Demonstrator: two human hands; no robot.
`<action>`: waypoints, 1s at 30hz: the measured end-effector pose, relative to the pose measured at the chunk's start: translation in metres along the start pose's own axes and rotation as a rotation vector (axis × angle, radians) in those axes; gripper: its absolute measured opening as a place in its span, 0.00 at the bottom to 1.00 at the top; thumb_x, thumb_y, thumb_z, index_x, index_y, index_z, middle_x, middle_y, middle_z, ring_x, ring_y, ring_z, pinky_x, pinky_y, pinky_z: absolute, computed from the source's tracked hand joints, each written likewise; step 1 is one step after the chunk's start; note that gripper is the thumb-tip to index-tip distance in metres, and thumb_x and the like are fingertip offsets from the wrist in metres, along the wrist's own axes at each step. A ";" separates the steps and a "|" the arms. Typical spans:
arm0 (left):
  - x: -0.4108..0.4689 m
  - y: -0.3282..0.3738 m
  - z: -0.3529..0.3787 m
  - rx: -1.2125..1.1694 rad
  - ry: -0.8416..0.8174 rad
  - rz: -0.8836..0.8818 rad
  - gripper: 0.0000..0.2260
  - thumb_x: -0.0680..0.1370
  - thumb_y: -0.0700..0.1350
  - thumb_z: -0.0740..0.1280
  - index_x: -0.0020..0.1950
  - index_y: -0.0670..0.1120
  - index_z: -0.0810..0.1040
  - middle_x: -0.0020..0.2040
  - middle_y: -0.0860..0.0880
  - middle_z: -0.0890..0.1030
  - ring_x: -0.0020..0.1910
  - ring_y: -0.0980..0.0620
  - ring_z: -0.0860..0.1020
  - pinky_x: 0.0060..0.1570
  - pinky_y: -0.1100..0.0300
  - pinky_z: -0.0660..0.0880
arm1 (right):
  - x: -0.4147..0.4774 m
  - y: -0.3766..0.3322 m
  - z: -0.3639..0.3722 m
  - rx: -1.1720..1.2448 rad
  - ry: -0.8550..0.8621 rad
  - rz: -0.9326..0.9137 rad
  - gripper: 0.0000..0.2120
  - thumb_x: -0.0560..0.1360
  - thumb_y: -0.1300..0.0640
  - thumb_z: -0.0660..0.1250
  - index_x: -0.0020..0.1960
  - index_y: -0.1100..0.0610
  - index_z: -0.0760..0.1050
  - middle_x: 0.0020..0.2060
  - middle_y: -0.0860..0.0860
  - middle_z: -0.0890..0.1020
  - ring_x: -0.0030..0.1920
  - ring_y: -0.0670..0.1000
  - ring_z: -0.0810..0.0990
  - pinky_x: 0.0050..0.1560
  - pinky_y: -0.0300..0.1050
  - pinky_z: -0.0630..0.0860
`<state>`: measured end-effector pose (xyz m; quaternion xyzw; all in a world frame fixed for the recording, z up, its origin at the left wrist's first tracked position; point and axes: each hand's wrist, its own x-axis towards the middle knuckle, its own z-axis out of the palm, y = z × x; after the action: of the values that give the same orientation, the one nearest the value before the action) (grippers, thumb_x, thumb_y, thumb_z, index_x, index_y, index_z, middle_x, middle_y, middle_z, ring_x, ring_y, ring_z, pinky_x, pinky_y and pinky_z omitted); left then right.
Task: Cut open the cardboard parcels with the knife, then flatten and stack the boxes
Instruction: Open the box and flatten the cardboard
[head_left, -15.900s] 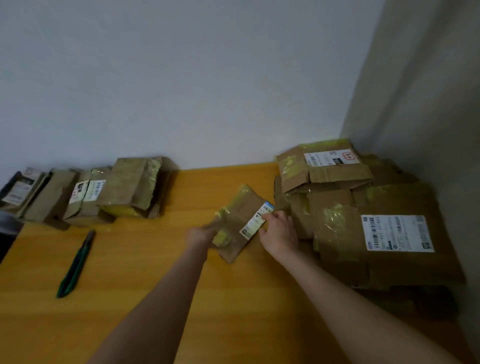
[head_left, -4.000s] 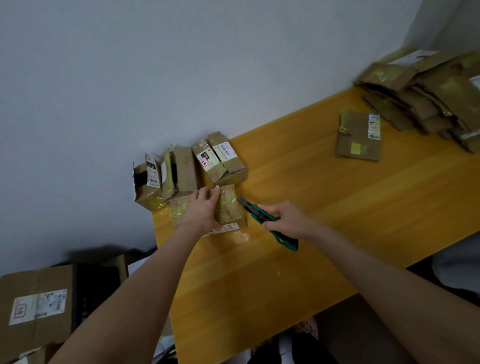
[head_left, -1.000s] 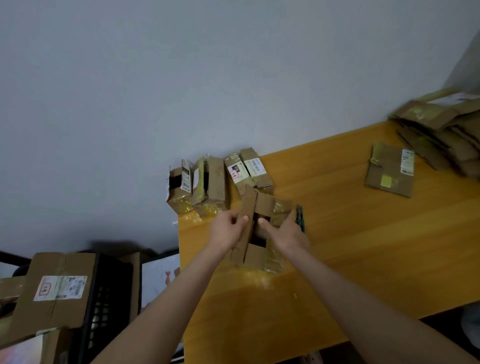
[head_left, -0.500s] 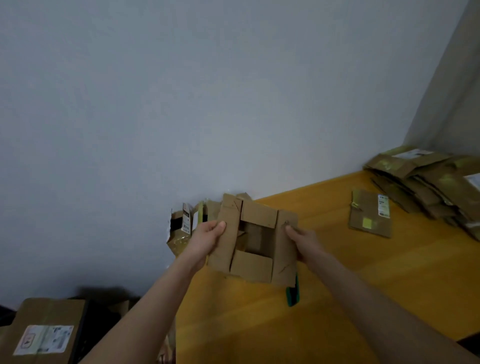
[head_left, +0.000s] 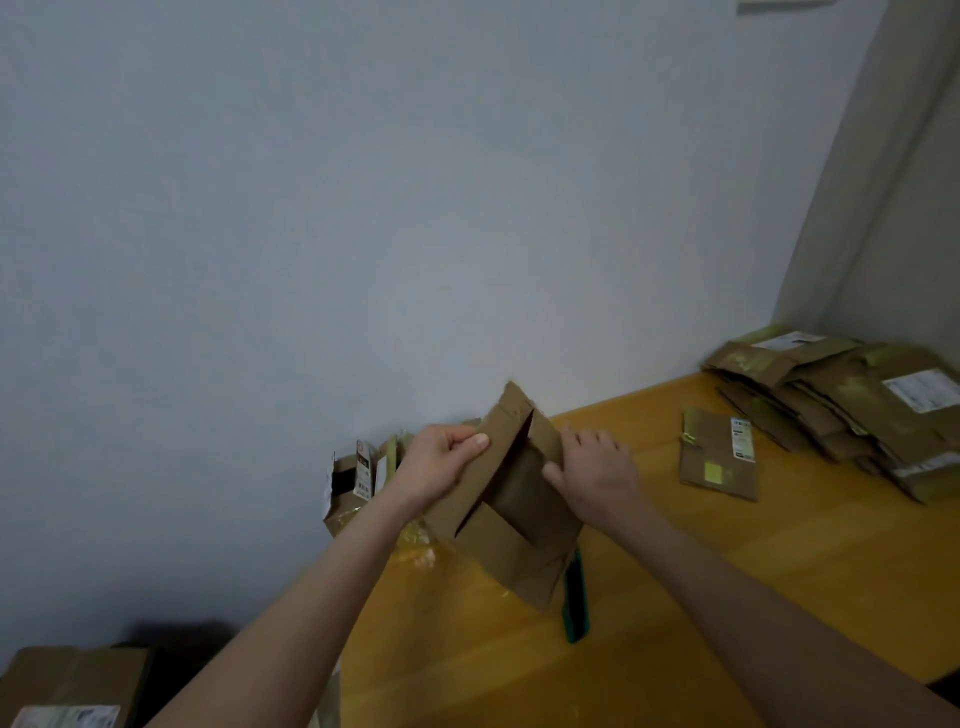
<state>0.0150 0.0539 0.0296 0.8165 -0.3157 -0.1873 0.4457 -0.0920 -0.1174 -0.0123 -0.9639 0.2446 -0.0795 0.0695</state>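
Observation:
An opened brown cardboard box (head_left: 511, 525) with its flaps spread is held up above the yellow wooden table (head_left: 727, 587), half collapsed. My left hand (head_left: 439, 460) grips its left flap, thumb on top. My right hand (head_left: 595, 467) grips the box's right side, fingers over the upper edge and thumb on its inner face. The green utility knife (head_left: 575, 603) lies on the table just below the box, partly hidden by it. Small sealed parcels (head_left: 363, 475) stand by the wall behind my left hand.
One flattened box (head_left: 719, 454) with a white label lies alone on the table to the right. A stack of flattened boxes (head_left: 852, 402) fills the far right corner. A labelled cardboard box (head_left: 72, 686) sits off the table at the bottom left.
The box has been folded narrower, its square opening closing to a slit. My right hand has moved from the right flap's edge further in over the box. The camera tilted up.

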 end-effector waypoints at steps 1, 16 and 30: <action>0.002 -0.002 -0.004 0.057 0.000 0.012 0.11 0.81 0.46 0.63 0.45 0.45 0.82 0.25 0.58 0.73 0.23 0.63 0.70 0.28 0.69 0.65 | -0.001 0.003 -0.001 0.113 -0.024 -0.008 0.19 0.81 0.47 0.52 0.65 0.56 0.69 0.51 0.53 0.78 0.51 0.53 0.75 0.47 0.47 0.71; 0.000 -0.065 0.020 -0.057 0.264 -0.445 0.49 0.66 0.59 0.77 0.77 0.43 0.54 0.73 0.43 0.68 0.70 0.41 0.68 0.65 0.45 0.71 | -0.010 0.011 0.024 0.509 0.096 0.204 0.17 0.82 0.52 0.57 0.37 0.58 0.70 0.30 0.50 0.71 0.29 0.48 0.67 0.28 0.40 0.60; -0.016 -0.073 -0.013 -0.463 -0.062 -0.324 0.11 0.81 0.45 0.63 0.59 0.41 0.78 0.55 0.40 0.79 0.50 0.47 0.79 0.53 0.51 0.76 | -0.024 0.041 0.032 1.273 0.020 0.479 0.08 0.80 0.60 0.62 0.57 0.61 0.74 0.50 0.57 0.77 0.52 0.57 0.77 0.41 0.45 0.78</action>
<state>0.0362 0.1021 -0.0244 0.7265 -0.1433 -0.3480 0.5749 -0.1255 -0.1389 -0.0538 -0.6537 0.3576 -0.1992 0.6365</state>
